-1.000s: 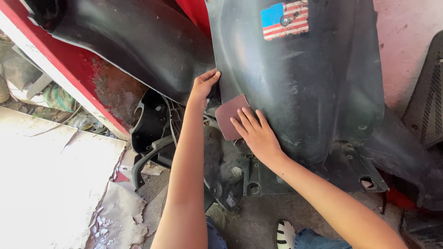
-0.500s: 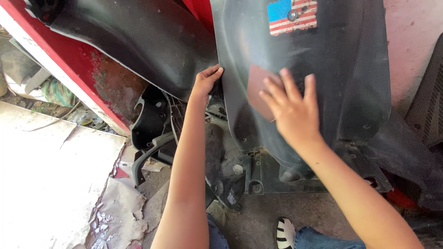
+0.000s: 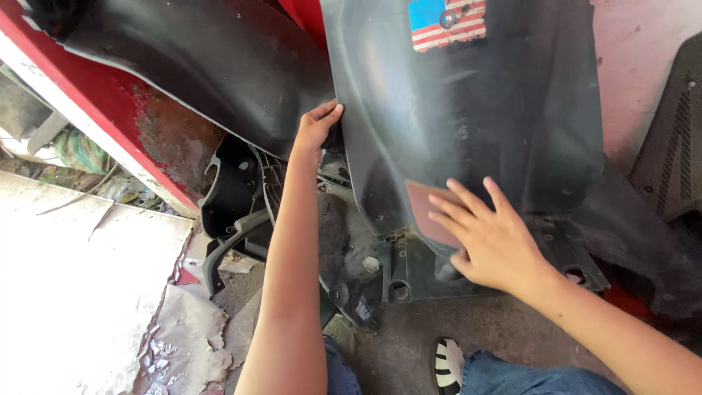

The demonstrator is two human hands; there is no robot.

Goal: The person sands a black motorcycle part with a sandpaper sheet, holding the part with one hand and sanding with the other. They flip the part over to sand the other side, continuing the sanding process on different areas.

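Head view: large black plastic panel (image 3: 497, 110) stands upright against a pink wall (image 3: 643, 51), lower edge near the concrete floor (image 3: 409, 344). Flag sticker (image 3: 447, 23) on its upper part, striped red/white with a blue corner.

Left hand (image 3: 316, 128) grips the panel's left edge, fingers curled around the rim, thumb side toward the camera. Arm runs straight up from the bottom of frame.

Right hand (image 3: 491, 238) lies flat on the panel's lower face, fingers spread, pressing a reddish-brown sheet of sandpaper (image 3: 431, 212) against the surface. Sheet sits under the fingertips, partly covered by the hand; its upper left corner shows.

Second black curved panel (image 3: 197, 66) leans to the left, overlapping a red painted frame (image 3: 95, 102) with a rusted patch. Below it, a black bracket piece (image 3: 230, 219) and tangled cables, detail unclear. White flaking slab (image 3: 73, 292) at lower left. Black mesh part (image 3: 676, 146) at the right edge.

Black-and-white shoe (image 3: 447, 363) and blue jeans (image 3: 526, 377) at the bottom.
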